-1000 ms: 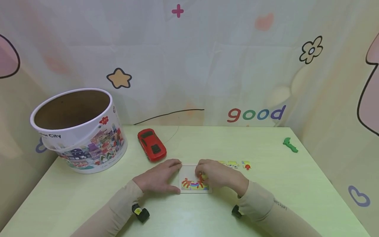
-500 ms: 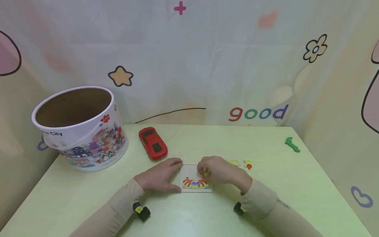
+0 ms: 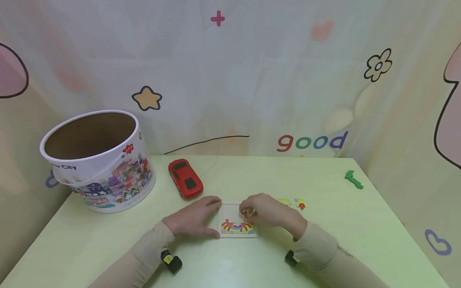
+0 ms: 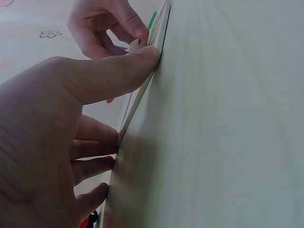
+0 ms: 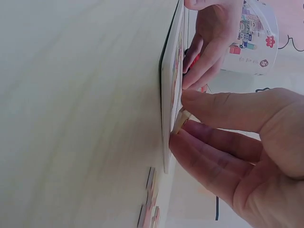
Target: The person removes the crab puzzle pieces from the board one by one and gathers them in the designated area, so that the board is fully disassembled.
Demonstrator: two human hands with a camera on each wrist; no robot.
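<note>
A small white puzzle tray (image 3: 228,212) lies on the table, with pieces showing a red figure and a rainbow (image 3: 237,228) along its near side. My left hand (image 3: 192,218) rests at the tray's left side, thumb at the near corner and fingers, fairly straight, along the edge. Above the tray's right part, my right hand (image 3: 271,212) pinches a puzzle piece (image 5: 181,119) between thumb and fingertips. In the right wrist view that piece is tilted, right at the tray's surface. The right fingers hide part of it in the head view.
Two loose puzzle pieces, a yellow one (image 3: 283,202) and one with a red spot (image 3: 300,204), lie right of the tray. A red toy car (image 3: 185,179) sits behind the left hand. A large printed bucket (image 3: 108,176) stands at left, a green toy (image 3: 354,180) at far right.
The right hand has shifted slightly to the right over the tray, and the piece in its fingers has turned a little. My left hand stays at the tray's edge. The head view has tilted slightly.
</note>
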